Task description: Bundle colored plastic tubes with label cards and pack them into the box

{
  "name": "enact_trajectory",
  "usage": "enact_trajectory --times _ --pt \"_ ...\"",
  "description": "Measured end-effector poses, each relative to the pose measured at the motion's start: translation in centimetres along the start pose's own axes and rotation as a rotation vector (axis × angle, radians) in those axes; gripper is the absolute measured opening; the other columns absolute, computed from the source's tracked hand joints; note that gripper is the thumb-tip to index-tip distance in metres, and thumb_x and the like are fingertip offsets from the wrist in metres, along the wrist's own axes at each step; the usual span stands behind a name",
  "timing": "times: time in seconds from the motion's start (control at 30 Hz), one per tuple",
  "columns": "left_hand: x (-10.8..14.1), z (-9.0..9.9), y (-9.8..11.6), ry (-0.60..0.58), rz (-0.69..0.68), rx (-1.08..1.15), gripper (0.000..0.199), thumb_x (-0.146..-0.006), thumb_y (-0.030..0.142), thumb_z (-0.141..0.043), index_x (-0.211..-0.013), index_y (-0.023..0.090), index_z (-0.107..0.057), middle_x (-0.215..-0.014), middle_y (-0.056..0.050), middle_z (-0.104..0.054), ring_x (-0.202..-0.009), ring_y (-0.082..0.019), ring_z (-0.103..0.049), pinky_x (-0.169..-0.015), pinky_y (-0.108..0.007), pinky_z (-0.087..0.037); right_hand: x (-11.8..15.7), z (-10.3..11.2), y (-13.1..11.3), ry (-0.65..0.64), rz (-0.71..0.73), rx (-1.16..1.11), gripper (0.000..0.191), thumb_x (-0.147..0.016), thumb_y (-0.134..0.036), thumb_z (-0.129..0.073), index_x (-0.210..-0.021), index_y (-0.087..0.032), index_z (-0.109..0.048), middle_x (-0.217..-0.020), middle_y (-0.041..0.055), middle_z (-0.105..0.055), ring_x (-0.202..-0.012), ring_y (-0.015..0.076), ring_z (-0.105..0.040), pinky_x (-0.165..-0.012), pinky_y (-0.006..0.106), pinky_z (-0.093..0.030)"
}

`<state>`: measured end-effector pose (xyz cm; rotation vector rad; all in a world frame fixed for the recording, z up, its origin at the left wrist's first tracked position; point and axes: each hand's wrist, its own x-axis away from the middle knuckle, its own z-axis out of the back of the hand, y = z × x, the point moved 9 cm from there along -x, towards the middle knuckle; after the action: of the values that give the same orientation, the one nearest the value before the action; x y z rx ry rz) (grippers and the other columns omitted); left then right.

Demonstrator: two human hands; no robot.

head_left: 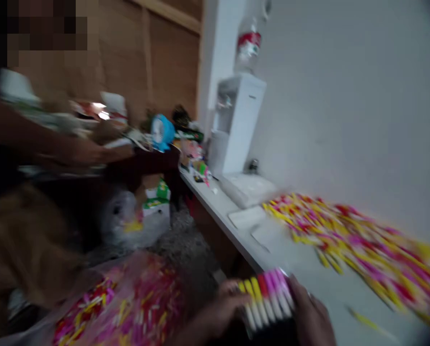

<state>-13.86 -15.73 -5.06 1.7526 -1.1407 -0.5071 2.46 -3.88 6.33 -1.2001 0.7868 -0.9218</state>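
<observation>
1. Head view: a row of coloured sticks (267,298) sits at the lower middle of the frame, directly between the 2 hands, just off the near edge of the tabletop (244,242).
2. Left hand (229,302): fingers bent in against the row's left end; holding it. Motion blur hides the exact finger contacts.
3. Right hand (314,315): holding the opposite end, thumb side against the last pink sticks. Gap between the 2 hands equals the row's width.
4. Key relation: the row lies to the right of the left hand and to the left of the right hand, touching each. Its long axis crosses from hand to hand, right end slightly higher in frame.
5. Stick direction: coloured ends (yellow, red, pink, left to right) point up and away from the person; white ends point down and back. Each stick's long axis runs across the row and leans a little left at the top.
6. Right hand is nearer the pile of loose sticks (345,240), which stretches along the wall; 1 separate yellow stick (366,321) lies nearer that hand.
7. Left hand is nearer the translucent bag (128,302) of similar pieces, lower left.
</observation>
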Motion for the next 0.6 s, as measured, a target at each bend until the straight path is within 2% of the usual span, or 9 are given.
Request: enact_trajectory --times 0.03,0.1,0.2,0.3,0.47,0.53,0.6 --pt "0.4 -0.6 -0.9 0.003 0.025 0.036 0.05 -0.07 0.047 -0.092 -0.108 0.019 -0.076 -0.1 -0.01 -0.077 -0.086 -0.025 -0.074 -0.074 -0.036 -0.061 -0.4 0.2 0.4 0.005 -0.038 -0.043 0.051 -0.09 -0.066 -0.067 -0.093 -0.017 -0.079 -0.095 0.0099 -0.078 -0.085 0.0289 -0.071 -0.07 0.036 -0.058" --pt "0.7 -1.5 -1.1 -0.009 0.014 0.091 0.049 -0.074 0.045 -0.09 -0.11 0.016 -0.075 -0.102 -0.01 -0.078 -0.084 -0.021 -0.074 -0.074 -0.031 -0.059 -1.4 0.1 1.0 -0.043 -0.072 -0.291 0.05 -0.088 -0.065 -0.07 -0.082 -0.016 -0.076 -0.077 0.0068 -0.074 -0.073 0.0237 -0.067 -0.069 0.033 -0.054" --pt "-0.2 -1.8 -0.7 -0.031 0.018 0.074 0.046 -0.077 0.045 -0.089 -0.108 0.014 -0.075 -0.099 -0.01 -0.079 -0.076 -0.019 -0.073 -0.065 -0.026 -0.057 -2.8 0.3 1.5 -0.065 -0.063 -0.375 0.049 -0.086 -0.062 -0.074 -0.072 -0.015 -0.072 -0.062 0.0018 -0.066 -0.057 0.016 -0.056 -0.058 0.028 -0.047" --pt "-0.8 -1.8 -0.7 -0.021 0.048 0.092 0.048 -0.078 0.046 -0.089 -0.111 0.014 -0.074 -0.101 -0.01 -0.08 -0.074 -0.019 -0.074 -0.062 -0.025 -0.057 -3.3 0.3 2.2 -0.063 -0.064 -0.376 0.051 -0.087 -0.064 -0.073 -0.071 -0.015 -0.071 -0.059 0.0002 -0.062 -0.052 0.0137 -0.05 -0.053 0.027 -0.043" --pt "-0.9 -2.3 -1.6 0.018 0.082 0.177 0.049 -0.08 0.049 -0.087 -0.111 0.014 -0.071 -0.105 -0.011 -0.08 -0.084 -0.021 -0.077 -0.069 -0.027 -0.059 -3.5 -0.2 2.7 -0.124 -0.065 -0.344 0.051 -0.09 -0.063 -0.068 -0.068 -0.017 -0.067 -0.064 0.001 -0.063 -0.057 0.0153 -0.052 -0.052 0.027 -0.046" --pt "-1.0 -2.5 -1.6 0.032 0.087 0.208 0.052 -0.081 0.054 -0.085 -0.111 0.015 -0.07 -0.109 -0.012 -0.08 -0.089 -0.023 -0.077 -0.074 -0.03 -0.06 -3.5 0.3 1.7 -0.115 -0.047 -0.286 0.05 -0.092 -0.062 -0.066 -0.068 -0.018 -0.067 -0.062 0.0003 -0.062 -0.057 0.0157 -0.052 -0.052 0.028 -0.046" --pt "-1.2 -2.6 -1.7 0.023 0.113 0.232 0.062 -0.08 0.065 -0.081 -0.115 0.014 -0.069 -0.11 -0.014 -0.079 -0.092 -0.025 -0.077 -0.078 -0.034 -0.061 -3.1 1.0 -0.4 -0.112 0.0 -0.182 0.049 -0.095 -0.06 -0.064 -0.072 -0.018 -0.07 -0.062 0.0002 -0.06 -0.057 0.0158 -0.052 -0.054 0.028 -0.045"
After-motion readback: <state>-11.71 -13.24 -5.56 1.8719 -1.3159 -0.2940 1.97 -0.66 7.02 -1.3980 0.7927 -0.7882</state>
